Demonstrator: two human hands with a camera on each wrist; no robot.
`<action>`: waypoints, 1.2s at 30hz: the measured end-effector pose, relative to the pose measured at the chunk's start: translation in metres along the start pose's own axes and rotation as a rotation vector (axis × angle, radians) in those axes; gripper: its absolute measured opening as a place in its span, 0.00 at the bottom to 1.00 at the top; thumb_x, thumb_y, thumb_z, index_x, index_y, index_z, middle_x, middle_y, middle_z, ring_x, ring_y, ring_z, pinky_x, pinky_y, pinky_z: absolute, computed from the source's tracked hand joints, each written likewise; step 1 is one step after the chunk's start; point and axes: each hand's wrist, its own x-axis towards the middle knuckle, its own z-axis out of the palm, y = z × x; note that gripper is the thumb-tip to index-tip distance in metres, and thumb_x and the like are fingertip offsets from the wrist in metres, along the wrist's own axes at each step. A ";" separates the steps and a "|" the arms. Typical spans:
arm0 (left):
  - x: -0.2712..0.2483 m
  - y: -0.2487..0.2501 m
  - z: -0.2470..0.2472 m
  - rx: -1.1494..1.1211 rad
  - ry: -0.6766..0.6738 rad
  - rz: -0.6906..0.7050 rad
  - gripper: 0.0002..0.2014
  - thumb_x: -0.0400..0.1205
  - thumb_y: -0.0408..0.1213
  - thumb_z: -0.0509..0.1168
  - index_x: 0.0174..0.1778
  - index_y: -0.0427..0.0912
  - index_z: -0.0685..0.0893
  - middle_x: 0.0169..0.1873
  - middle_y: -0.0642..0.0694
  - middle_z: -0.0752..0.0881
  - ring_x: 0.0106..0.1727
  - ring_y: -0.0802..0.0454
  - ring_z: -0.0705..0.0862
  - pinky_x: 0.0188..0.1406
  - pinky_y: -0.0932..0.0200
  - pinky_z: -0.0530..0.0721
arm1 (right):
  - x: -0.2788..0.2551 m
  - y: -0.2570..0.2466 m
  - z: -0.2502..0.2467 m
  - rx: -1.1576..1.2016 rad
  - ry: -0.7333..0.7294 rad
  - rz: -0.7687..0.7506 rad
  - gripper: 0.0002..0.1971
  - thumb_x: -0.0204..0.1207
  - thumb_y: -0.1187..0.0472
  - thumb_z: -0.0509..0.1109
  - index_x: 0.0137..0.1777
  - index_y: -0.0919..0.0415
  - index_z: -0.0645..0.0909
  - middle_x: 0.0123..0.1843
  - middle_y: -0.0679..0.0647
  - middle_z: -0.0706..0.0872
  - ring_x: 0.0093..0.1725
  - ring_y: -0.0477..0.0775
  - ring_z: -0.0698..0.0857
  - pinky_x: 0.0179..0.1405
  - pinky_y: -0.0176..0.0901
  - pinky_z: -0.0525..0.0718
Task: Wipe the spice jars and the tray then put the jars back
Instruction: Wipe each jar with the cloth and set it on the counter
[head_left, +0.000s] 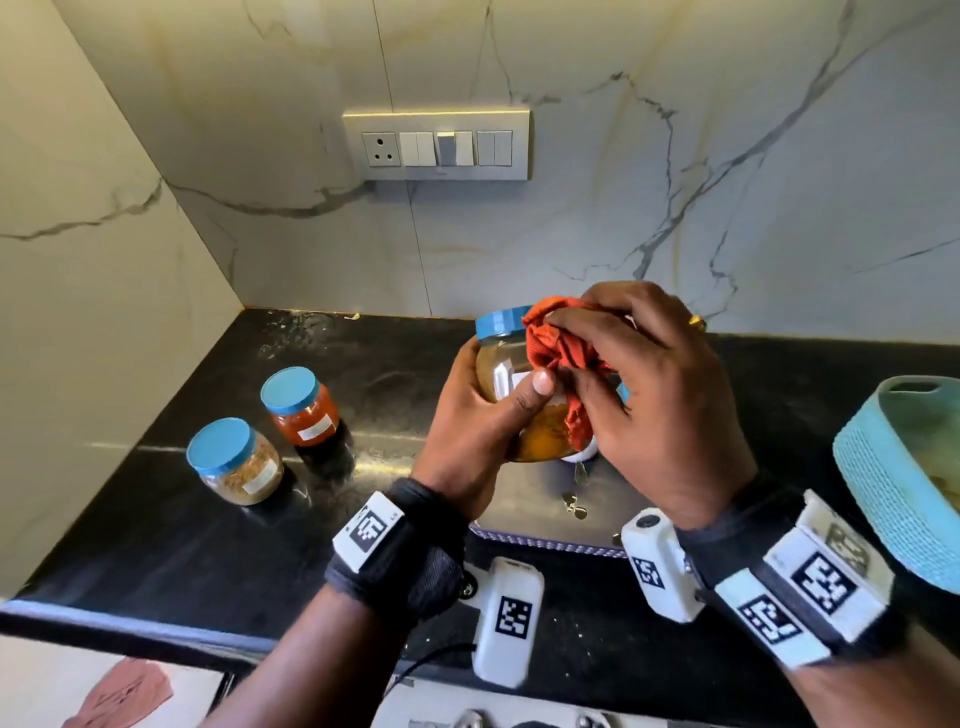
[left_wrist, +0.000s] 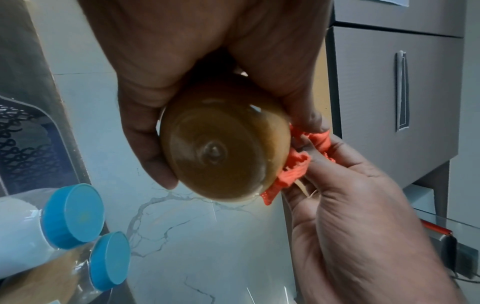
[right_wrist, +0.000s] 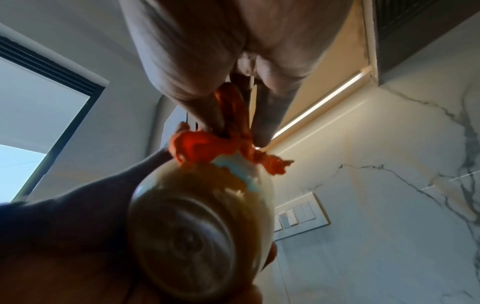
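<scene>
While left hand (head_left: 483, 415) grips the tilted jar (head_left: 506, 384), lid away from the person, right hand (head_left: 644, 384) presses bunched cloth (head_left: 558, 358) on its right side.

Readable text: none is showing anywhere.
Jar labels: the white stickers on the seed jar (head_left: 236, 461) and red-powder jar (head_left: 300, 406), lying left of the left hand (head_left: 478, 421), are showing no legible writing.
Wrist tags (head_left: 370, 530): they are showing only black-and-white square patterns, no letters.
</scene>
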 end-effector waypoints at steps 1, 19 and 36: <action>0.000 0.000 0.001 0.001 0.006 -0.006 0.54 0.58 0.59 0.88 0.76 0.39 0.75 0.68 0.28 0.84 0.64 0.34 0.88 0.54 0.34 0.90 | -0.002 -0.001 0.002 0.008 0.010 -0.001 0.16 0.77 0.67 0.71 0.65 0.63 0.86 0.63 0.59 0.84 0.63 0.59 0.83 0.66 0.46 0.81; 0.004 -0.015 0.012 -0.001 0.001 -0.029 0.52 0.65 0.62 0.84 0.78 0.37 0.73 0.69 0.27 0.83 0.65 0.30 0.87 0.56 0.26 0.88 | -0.016 0.029 -0.013 0.070 -0.074 -0.047 0.11 0.80 0.67 0.72 0.61 0.66 0.87 0.63 0.58 0.86 0.65 0.56 0.84 0.71 0.39 0.78; 0.016 -0.017 0.025 0.009 0.043 -0.057 0.38 0.76 0.54 0.77 0.78 0.38 0.75 0.69 0.30 0.85 0.68 0.28 0.86 0.57 0.22 0.87 | -0.044 0.041 -0.020 0.026 -0.184 -0.028 0.28 0.82 0.62 0.67 0.82 0.64 0.72 0.72 0.62 0.76 0.73 0.58 0.78 0.74 0.52 0.81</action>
